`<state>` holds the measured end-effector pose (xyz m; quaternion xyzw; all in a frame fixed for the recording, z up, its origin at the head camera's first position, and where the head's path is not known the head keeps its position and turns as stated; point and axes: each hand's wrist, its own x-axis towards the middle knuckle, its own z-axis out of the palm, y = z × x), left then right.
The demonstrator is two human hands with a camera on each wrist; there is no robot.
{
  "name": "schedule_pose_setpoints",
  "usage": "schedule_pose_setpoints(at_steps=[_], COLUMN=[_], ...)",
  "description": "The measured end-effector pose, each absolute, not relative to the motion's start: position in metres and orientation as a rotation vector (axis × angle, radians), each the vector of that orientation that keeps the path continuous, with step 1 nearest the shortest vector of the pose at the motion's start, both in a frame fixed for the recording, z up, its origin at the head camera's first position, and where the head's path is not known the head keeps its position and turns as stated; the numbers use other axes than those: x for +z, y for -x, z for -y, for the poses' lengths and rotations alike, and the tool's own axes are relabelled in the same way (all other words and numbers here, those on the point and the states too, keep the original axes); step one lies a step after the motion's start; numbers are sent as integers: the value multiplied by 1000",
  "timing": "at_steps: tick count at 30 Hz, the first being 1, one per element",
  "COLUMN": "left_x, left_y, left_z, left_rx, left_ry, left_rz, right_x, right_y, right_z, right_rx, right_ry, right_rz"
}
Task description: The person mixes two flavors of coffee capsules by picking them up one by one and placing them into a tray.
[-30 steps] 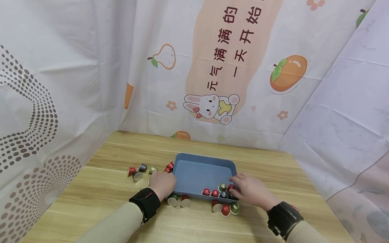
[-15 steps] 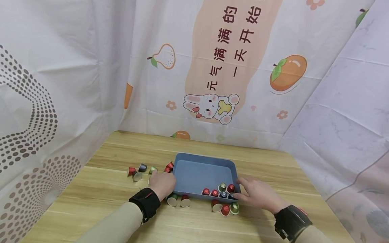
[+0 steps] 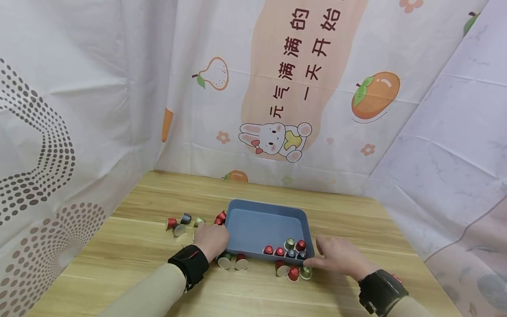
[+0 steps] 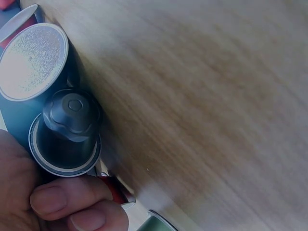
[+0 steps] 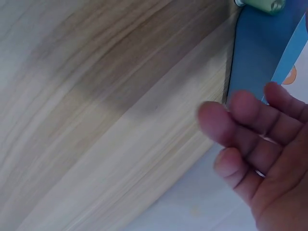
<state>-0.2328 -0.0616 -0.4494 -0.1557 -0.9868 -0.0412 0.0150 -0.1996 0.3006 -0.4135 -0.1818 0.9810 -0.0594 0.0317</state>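
Crowded capsules (image 3: 279,252) at the blue tray (image 3: 261,224), lower centre of the head view: a careless brush could topple or scatter them.
The right hand (image 3: 340,255), fingers loosely spread and holding nothing, has its thumb by the tray's lower right corner; swept inward, it could nudge the tray or tip the green capsule (image 3: 306,272) just below. At the tray's left, the left hand (image 3: 211,240) has bent fingers; whether they pinch a capsule, I cannot tell. Pulled away abruptly, they could roll the dark capsule (image 4: 72,115) bunched beside them, left of the left wrist view.
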Motion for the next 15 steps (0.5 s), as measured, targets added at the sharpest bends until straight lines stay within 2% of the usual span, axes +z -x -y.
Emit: schedule_pose_setpoints(at_steps=[15], left_x=[-452], left_y=[235], left_z=[62], left_rx=[-141], left_ry=[478], left_rz=[3076], right_x=[-418], right_y=[195], right_z=[-295], right_rx=[-144], right_ry=[444], right_rz=[-2890])
